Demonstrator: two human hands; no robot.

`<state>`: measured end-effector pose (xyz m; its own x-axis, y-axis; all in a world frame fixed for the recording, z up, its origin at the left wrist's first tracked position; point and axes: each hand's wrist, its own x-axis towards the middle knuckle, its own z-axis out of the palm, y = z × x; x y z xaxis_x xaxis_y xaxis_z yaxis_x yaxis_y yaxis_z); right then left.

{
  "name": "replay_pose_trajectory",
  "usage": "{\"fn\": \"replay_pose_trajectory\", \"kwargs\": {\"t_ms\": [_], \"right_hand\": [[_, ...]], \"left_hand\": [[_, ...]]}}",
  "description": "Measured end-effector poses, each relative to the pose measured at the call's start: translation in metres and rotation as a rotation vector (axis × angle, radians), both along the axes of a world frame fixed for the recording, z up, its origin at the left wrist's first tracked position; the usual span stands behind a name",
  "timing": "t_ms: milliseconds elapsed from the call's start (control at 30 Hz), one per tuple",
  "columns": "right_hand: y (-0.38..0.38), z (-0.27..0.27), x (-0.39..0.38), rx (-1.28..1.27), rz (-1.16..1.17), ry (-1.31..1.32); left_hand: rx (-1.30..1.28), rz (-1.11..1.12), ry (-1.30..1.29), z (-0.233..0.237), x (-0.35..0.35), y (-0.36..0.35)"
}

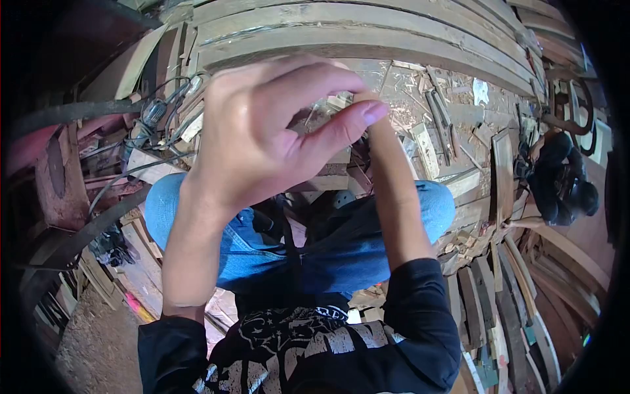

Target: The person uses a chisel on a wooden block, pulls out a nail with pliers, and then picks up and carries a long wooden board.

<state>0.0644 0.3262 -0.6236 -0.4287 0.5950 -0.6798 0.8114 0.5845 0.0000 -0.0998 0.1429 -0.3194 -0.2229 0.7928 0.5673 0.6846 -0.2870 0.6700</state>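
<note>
My left hand [262,125] is raised close to the camera and fills the upper middle of the view. Its fingers and thumb curve toward each other, with a gap between the tips, and the floor shows through the loop they form. My right forearm [396,184] reaches up from a black sleeve toward the left thumb tip. Behind the left hand, my right hand is almost wholly hidden, and I cannot tell how its fingers lie. Below both arms are my bent knees in blue jeans [246,256].
Long wooden planks [367,39] lie across the far side. Wood offcuts [426,150] and shavings litter the floor. Cables [141,167] run at the left. At the right, another person [558,177] in dark clothes is near an upright board [503,174]. Curved wood strips [502,308] lie lower right.
</note>
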Motion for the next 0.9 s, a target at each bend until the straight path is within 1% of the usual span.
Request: {"fn": "replay_pose_trajectory", "kwargs": {"t_ms": [33, 67, 100, 133, 167, 200, 233, 300, 333, 367, 433, 467, 500, 533, 600, 667, 700, 733, 767, 800, 833, 867, 900], "right_hand": [[-0.014, 0.005, -0.004, -0.033, -0.025, -0.099], [-0.028, 0.008, -0.001, -0.037, -0.058, -0.107], [-0.039, 0.004, 0.002, -0.043, -0.093, -0.114], [-0.045, -0.023, 0.007, -0.045, -0.083, -0.103], [-0.054, -0.064, 0.020, 0.097, -0.110, -0.075], [-0.060, -0.086, 0.028, 0.237, -0.144, -0.052], [-0.065, -0.079, 0.028, 0.232, -0.149, -0.057], [-0.066, -0.052, 0.023, 0.152, -0.135, 0.051], [-0.063, -0.086, 0.029, 0.170, -0.073, 0.014], [-0.064, -0.082, 0.029, 0.171, -0.077, 0.014], [-0.065, -0.059, 0.022, 0.175, -0.055, 0.116], [-0.058, -0.032, 0.012, 0.141, -0.060, 0.110], [-0.047, -0.029, 0.014, 0.204, 0.110, 0.167], [-0.031, -0.031, 0.009, 0.177, -0.137, 0.200], [-0.004, 0.015, -0.001, 0.259, -0.229, 0.287], [0.035, 0.018, -0.001, 0.414, -0.348, 0.498], [0.052, 0.035, 0.001, 0.361, -0.378, 0.662], [0.059, 0.058, -0.009, 0.466, -0.430, 0.636], [0.069, 0.077, -0.014, 0.447, -0.465, 0.687], [0.079, 0.088, -0.015, 0.461, -0.498, 0.749], [0.088, 0.098, -0.017, 0.476, -0.531, 0.810], [0.092, 0.108, -0.020, 0.484, -0.526, 0.817], [0.097, 0.120, -0.022, 0.467, -0.505, 0.893]], "left_hand": [[-0.069, 0.010, -0.002, 0.001, -0.002, -0.004], [-0.139, 0.021, -0.003, 0.001, -0.005, -0.007], [-0.139, 0.032, 0.007, 0.000, -0.008, -0.008], [-0.132, 0.040, 0.011, -0.001, -0.010, -0.007], [-0.126, 0.043, 0.012, -0.002, -0.012, -0.007], [-0.106, 0.037, 0.006, -0.003, -0.013, -0.007], [-0.112, 0.031, 0.003, -0.004, -0.014, -0.007], [-0.097, 0.008, -0.005, -0.005, -0.015, -0.006], [-0.099, 0.002, -0.008, -0.006, -0.015, -0.006], [-0.123, -0.006, -0.004, -0.007, -0.015, -0.006], [-0.144, -0.015, 0.005, -0.008, -0.017, -0.006], [-0.147, -0.022, -0.004, -0.007, -0.016, -0.005], [-0.151, -0.027, -0.017, -0.007, -0.015, -0.005], [-0.155, -0.023, -0.001, -0.006, -0.015, -0.005], [-0.122, -0.031, -0.011, -0.008, -0.013, -0.003], [-0.077, -0.029, -0.005, -0.010, -0.014, -0.002], [-0.066, -0.021, 0.001, -0.010, -0.015, -0.002], [-0.069, 0.024, -0.004, -0.010, -0.017, -0.002], [-0.074, 0.066, -0.010, -0.009, -0.019, -0.003], [-0.063, 0.072, -0.083, -0.006, -0.021, -0.001], [-0.054, 0.076, -0.077, -0.003, -0.024, -0.003], [-0.071, 0.157, -0.093, 0.000, -0.027, -0.005], [-0.083, 0.232, -0.110, 0.003, -0.030, -0.006]]}}
